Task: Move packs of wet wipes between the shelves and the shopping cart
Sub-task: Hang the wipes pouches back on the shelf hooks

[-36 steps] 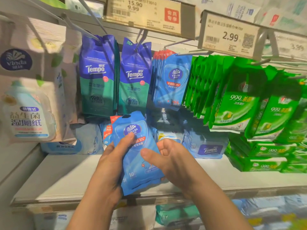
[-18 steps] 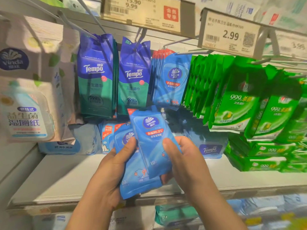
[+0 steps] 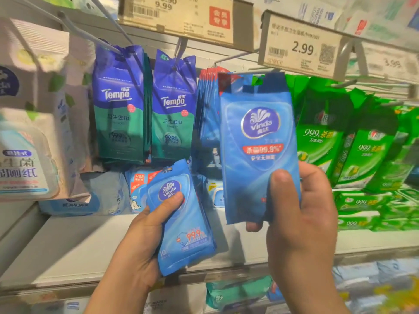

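Left grip (image 3: 145,232) curled low; right grip (image 3: 301,214) curled, raised.

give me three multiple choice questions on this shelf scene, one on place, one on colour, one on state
1. Where is the right hand's Vinda pack?
A. raised before the hanging packs
B. flat on the shelf
C. in a cart

2. What colour are the packs under the 2.99 tag?
A. red
B. green
C. white

3. What is the left hand doing?
A. hanging open
B. pressing the shelf
C. gripping a blue pack

A: it is held upright near the hooks. B: the 999 packs are green. C: thumb across its front.
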### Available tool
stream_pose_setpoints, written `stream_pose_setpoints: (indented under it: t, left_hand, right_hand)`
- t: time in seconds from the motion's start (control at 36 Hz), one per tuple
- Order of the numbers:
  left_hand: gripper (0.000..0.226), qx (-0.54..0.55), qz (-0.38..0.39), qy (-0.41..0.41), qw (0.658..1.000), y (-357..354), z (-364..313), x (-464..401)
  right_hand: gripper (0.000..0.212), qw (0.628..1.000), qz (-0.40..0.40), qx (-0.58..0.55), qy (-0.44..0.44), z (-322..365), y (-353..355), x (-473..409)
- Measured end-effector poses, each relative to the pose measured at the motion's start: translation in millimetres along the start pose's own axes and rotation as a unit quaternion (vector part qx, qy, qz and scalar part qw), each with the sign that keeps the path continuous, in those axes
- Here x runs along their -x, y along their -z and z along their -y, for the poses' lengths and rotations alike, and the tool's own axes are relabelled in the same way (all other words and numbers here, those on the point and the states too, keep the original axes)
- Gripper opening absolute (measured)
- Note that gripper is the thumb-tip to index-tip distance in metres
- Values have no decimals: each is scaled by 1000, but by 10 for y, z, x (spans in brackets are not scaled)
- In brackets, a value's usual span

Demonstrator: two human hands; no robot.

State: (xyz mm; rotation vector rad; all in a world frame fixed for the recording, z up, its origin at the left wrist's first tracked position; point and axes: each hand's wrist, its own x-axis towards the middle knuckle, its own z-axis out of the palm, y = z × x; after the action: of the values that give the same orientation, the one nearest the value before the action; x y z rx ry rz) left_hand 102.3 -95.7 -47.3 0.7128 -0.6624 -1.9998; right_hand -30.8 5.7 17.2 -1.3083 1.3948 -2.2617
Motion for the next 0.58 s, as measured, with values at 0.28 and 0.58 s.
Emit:
stream_pose_setpoints:
  t: [0.28,0.58]
  left_hand:
    - [60,-5,-3,-1,1000,-60,-18,15]
    - [57,-6,-3,11,1000,-10,-31,10]
  right_hand:
    - [26,1000,-15,-9,1,97,-27,-131]
    - [27,992,-17,-62,-112,-102,-57,-201]
